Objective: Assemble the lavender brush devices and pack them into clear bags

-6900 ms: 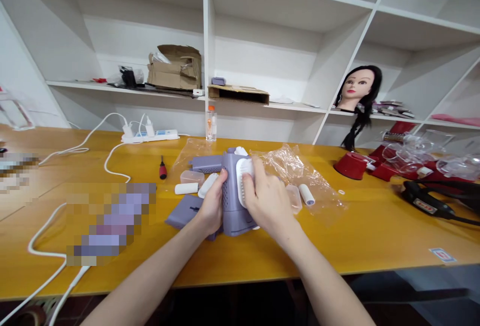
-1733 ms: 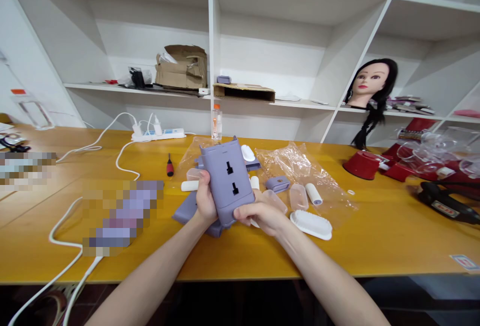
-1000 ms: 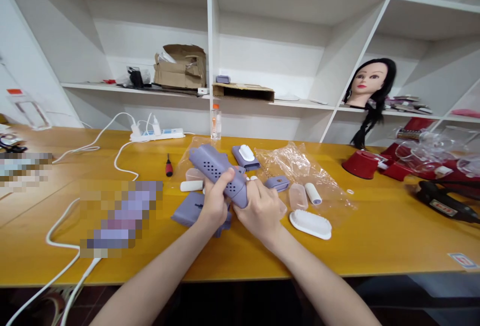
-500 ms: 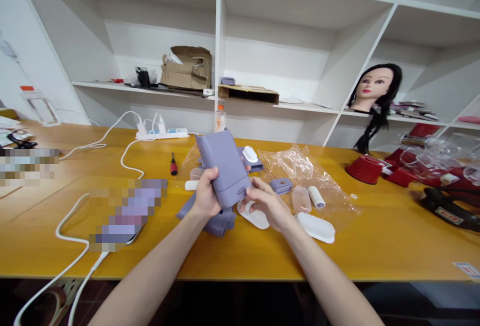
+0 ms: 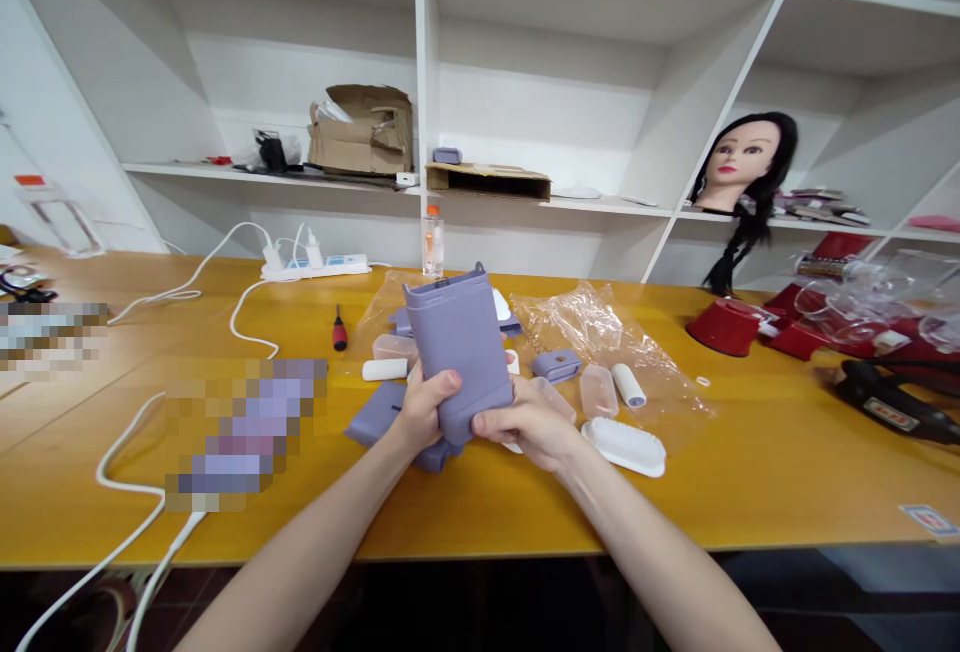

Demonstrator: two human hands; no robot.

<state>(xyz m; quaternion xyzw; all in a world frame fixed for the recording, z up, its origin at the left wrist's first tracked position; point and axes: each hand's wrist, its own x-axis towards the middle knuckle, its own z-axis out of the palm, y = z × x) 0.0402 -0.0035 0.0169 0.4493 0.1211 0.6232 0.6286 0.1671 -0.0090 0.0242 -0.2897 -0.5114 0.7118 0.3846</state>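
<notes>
Between my two hands is a purple plastic housing point(image 5: 461, 347), raised above the table and tilted, with an opening at its top edge. My left hand point(image 5: 424, 412) grips its lower left side, thumb across the front. My right hand point(image 5: 529, 422) is closed on the lower right corner, thumb on the front face. Below lie other purple housing parts point(image 5: 371, 417), partly hidden by the hands. To the right are a small purple cap point(image 5: 556, 365), a clear plastic container point(image 5: 598, 392), a white cylinder point(image 5: 628, 385) and a white oval tray point(image 5: 624, 446).
A red-handled screwdriver point(image 5: 340, 330) and a white power strip point(image 5: 319, 268) with cables lie to the left, beside a blurred-out device point(image 5: 251, 427). Crumpled clear plastic wrap point(image 5: 592, 322) spreads behind the parts. Red appliances point(image 5: 724, 326) and a black tool point(image 5: 889, 407) stand at right.
The housing has been tipped more upright, so its top opening now shows. My right hand has moved from beside its lower end to a grip on the lower right corner.
</notes>
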